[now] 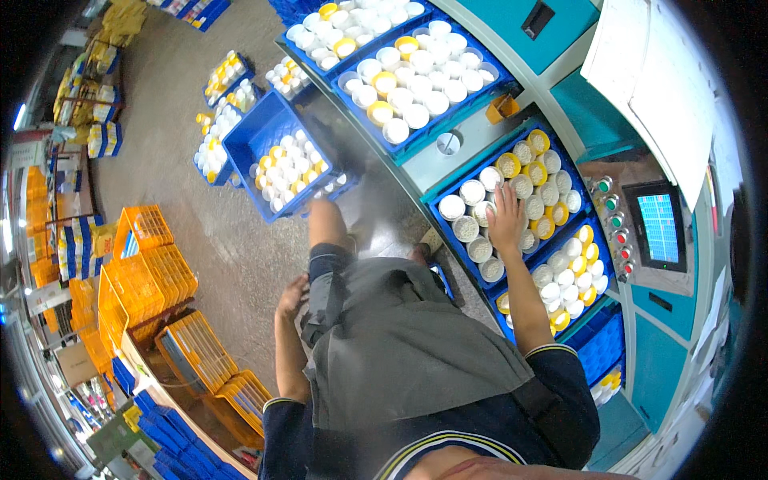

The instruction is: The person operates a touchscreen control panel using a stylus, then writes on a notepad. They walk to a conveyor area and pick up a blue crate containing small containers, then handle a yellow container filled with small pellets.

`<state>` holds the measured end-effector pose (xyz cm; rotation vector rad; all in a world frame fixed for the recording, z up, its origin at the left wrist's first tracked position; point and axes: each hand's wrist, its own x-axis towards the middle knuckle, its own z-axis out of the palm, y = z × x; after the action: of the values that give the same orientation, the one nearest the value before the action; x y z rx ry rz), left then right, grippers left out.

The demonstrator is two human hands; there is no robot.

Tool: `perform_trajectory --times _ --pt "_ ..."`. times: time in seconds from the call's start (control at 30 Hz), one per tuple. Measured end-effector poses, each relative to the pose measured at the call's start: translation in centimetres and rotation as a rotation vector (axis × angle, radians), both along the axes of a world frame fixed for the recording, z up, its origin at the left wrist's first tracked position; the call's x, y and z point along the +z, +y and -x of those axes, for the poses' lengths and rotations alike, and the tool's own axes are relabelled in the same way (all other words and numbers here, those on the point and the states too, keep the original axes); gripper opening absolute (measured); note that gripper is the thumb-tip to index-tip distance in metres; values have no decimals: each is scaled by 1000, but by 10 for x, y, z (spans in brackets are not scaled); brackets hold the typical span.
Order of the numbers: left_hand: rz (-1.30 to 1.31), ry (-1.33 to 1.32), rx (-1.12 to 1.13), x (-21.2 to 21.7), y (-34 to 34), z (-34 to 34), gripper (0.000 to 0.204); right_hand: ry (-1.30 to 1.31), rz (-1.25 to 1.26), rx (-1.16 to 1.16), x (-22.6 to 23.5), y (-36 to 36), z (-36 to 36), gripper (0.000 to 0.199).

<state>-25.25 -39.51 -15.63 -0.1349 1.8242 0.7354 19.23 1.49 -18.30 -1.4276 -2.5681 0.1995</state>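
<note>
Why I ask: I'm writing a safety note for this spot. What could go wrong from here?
1. The right hand is spread over open cups packed close together in a blue tray, some holding small pale pieces; a knock could tip one and spill it.
2. A blue crate of cups sits right by the person's left leg; a step that way might bump it.
3. Push buttons sit near the tray, so a stray reach might press one.

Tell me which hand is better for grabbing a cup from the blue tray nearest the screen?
Probably the right hand: its spread fingers are at the round cups in that blue tray. The left hand hangs beside the grey clothing, away from it.
</note>
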Motion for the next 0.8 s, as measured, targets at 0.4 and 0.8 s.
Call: perform_trajectory --times 0.4,0.8 --pt "-133 354 -306 -101 77 217 46 129 -279 -179 12 -35 109 57" --pt "77 380 121 -148 -57 216 48 166 -3 203 -26 44 396 55"
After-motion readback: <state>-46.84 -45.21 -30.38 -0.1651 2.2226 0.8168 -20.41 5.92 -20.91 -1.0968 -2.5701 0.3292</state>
